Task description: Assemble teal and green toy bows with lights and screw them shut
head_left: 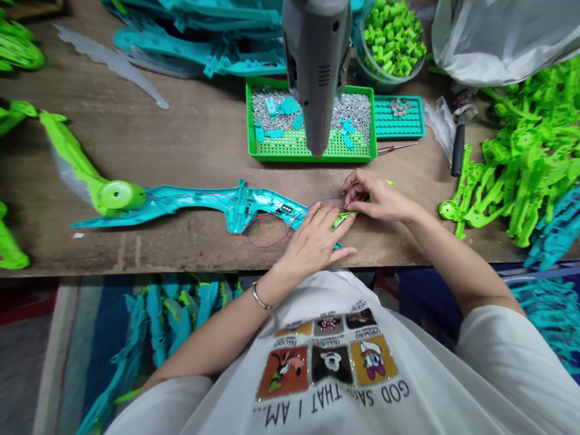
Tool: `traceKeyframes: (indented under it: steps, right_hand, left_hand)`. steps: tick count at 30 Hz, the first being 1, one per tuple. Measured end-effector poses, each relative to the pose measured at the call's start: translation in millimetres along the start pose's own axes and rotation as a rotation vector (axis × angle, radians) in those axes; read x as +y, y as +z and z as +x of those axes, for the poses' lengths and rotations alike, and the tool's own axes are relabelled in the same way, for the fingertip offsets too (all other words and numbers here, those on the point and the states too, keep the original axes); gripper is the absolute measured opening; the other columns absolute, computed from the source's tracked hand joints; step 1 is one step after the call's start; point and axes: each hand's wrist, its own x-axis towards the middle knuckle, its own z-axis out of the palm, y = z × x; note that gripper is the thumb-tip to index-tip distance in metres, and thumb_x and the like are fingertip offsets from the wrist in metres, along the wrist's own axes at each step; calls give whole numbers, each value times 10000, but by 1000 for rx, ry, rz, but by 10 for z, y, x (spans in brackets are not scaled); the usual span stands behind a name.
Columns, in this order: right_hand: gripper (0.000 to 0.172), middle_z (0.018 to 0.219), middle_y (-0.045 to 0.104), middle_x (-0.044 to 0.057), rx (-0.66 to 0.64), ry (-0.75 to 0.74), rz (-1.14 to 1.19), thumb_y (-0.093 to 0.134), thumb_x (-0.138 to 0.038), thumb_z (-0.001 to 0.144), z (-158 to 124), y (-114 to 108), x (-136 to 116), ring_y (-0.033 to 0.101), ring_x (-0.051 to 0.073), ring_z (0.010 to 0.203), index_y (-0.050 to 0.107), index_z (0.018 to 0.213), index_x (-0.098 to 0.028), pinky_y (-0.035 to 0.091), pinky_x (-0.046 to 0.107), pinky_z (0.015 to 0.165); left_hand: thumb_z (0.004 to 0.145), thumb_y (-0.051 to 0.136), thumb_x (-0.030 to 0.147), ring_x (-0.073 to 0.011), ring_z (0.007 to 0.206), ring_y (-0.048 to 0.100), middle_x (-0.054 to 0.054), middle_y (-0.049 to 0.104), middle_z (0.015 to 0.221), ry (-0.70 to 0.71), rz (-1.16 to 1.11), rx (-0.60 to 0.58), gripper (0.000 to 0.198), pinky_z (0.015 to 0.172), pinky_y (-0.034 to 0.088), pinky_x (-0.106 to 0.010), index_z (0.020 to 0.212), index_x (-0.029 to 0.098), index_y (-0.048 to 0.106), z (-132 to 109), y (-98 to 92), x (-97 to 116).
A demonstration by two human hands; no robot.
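A long teal plastic shell (190,198), shaped like half of a toy bow, lies along the table with its inner side up. Thin red and blue wires (265,246) run through it and loop out below. Across its right end rests my left hand (312,238), fingers over the top and thumb at the near edge, holding it down. Beside it, my right hand (374,196) is closed in a pinch where a thin wire meets the fingertips. A green plastic limb (342,219) sits under both hands, partly hidden. Another green limb (118,196) with a round hub joins the shell's left end.
Behind the shell stands a green tray (312,158) of screws and small teal pieces, below a hanging grey tool (317,78). A teal tray (399,130), a screwdriver (399,147) and a tub of green pieces (392,45) are nearby. Green parts (521,163) pile up at right.
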Motion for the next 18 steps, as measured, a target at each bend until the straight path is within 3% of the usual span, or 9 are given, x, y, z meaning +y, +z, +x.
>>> traceKeyframes:
  steps: [14,18]
  right_hand:
    - [490,958,742,17,20,-21,30,591,-98,730,-112,-15,6,738,200,892,475,1185,-236,569,360,781]
    - [451,984,715,21,185,-45,-85,665,-178,787,-205,12,-103,724,204,917,521,1210,-240,575,378,844]
  left_hand:
    - [980,625,508,-316,1233,581,-182,610,1310,-49,78,-39,638,1225,371,-542,1489,133,537,97,-26,68]
    - [956,654,534,-357,1348,536,-228,571,1420,-32,92,-10,717,1204,394,-559,1523,127,489,17,-16,108]
